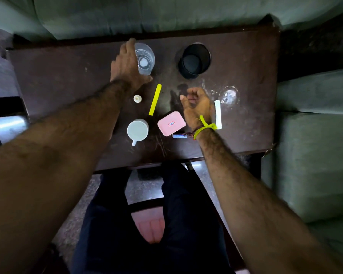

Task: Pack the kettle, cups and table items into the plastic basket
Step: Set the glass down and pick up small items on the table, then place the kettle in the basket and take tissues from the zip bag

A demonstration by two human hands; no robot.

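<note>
Currently left hand (127,62) wraps the clear glass (146,59) at the table's (57,76) far edge; right hand (196,104) hovers loosely curled, empty. I see no basket. Risk: glass slips, strikes the black cup (194,60) nearby.

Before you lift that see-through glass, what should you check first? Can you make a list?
1. Left hand wrapped on the clear glass: ok.
2. Glass upright on the table: ok.
3. Glass empty: cannot tell.
4. Right hand free: ok, grip curled, holding nothing visible.
5. Lift path clear of the black cup: ok, it stands apart.
6. Plastic basket ready: cannot tell, not in view.
</note>
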